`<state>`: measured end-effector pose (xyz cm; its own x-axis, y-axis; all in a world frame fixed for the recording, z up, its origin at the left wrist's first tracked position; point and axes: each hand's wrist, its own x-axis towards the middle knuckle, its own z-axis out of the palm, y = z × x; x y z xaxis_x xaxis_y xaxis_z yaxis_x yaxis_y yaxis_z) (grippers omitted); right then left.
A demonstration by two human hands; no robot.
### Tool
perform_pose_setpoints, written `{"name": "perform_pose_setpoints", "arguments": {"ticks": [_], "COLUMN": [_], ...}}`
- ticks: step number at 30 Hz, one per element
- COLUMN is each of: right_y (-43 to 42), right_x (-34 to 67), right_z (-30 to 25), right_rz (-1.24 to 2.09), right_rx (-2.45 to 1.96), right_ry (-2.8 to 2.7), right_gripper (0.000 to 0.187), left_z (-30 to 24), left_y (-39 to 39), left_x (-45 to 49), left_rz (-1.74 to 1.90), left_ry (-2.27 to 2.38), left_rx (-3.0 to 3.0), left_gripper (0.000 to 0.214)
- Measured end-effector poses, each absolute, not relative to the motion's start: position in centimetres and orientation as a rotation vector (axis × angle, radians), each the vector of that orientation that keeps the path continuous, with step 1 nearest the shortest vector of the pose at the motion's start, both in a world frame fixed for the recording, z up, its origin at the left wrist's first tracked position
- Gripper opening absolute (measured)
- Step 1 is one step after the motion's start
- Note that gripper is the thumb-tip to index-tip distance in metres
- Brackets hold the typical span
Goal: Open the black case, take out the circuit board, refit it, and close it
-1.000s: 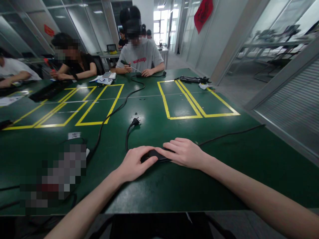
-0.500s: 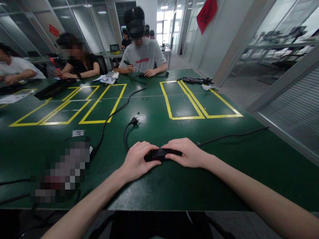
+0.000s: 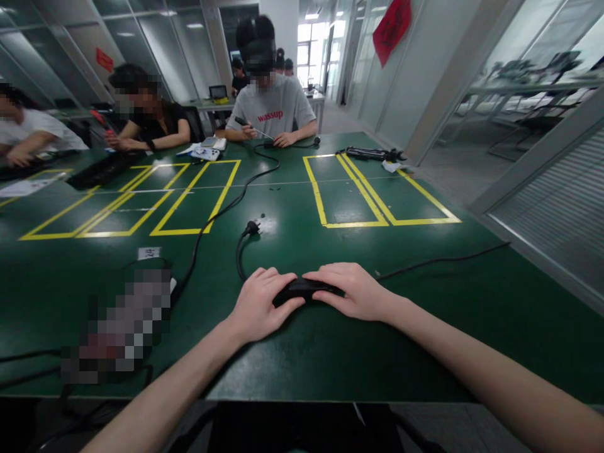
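Note:
A small black power adapter [image 3: 302, 288] lies on the green table [image 3: 330, 352] close to me. My left hand [image 3: 257, 305] grips its left end, thumb under and fingers curled over it. My right hand [image 3: 352, 290] holds its right end, fingers laid along the top. A black cord runs from the left end in a loop to a plug [image 3: 251, 228] lying on the table beyond. Another thin black cable [image 3: 438, 257] leads off to the right from under my right hand.
Yellow tape rectangles [image 3: 353, 189] mark the table's middle. A thick black cable [image 3: 221, 211] crosses toward a person in a grey shirt [image 3: 271, 113] holding a soldering tool opposite. Other people sit at far left. A blurred-out object [image 3: 123, 321] lies at my left. A black tool [image 3: 370, 151] rests far right.
Both hands closed in on the adapter: a second ago the right fingers lay flat over it, now each hand grips one end. The view shifted slightly.

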<state>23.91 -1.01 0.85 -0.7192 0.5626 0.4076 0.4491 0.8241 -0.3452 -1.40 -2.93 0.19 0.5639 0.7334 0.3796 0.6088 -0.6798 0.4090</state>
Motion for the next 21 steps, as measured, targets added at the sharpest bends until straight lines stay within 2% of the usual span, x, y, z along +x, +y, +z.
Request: {"name": "perform_pose_setpoints", "arguments": {"ticks": [7, 11, 16, 21], "right_y": [-1.0, -1.3, -1.2, 2.2], "right_x": [24.1, 24.0, 24.1, 26.9], "right_z": [0.9, 0.8, 0.7, 0.5], "right_rz": [0.279, 0.202, 0.227, 0.289], "right_rx": [-0.764, -0.688, -0.827, -1.084], "right_ry": [-2.501, -2.615, -2.586, -2.155], "right_gripper": [0.037, 0.057, 0.052, 0.049], "left_z": [0.4, 0.4, 0.2, 0.2], "left_y": [-2.8, -2.8, -2.7, -2.7], "left_x": [-1.4, -1.3, -1.4, -1.5], "left_rz": [0.751, 0.735, 0.861, 1.074], "left_ry": [1.097, 1.113, 1.136, 1.138], "left_rx": [2.493, 2.456, 2.461, 2.556], "left_gripper": [0.033, 0.031, 0.038, 0.042]}}
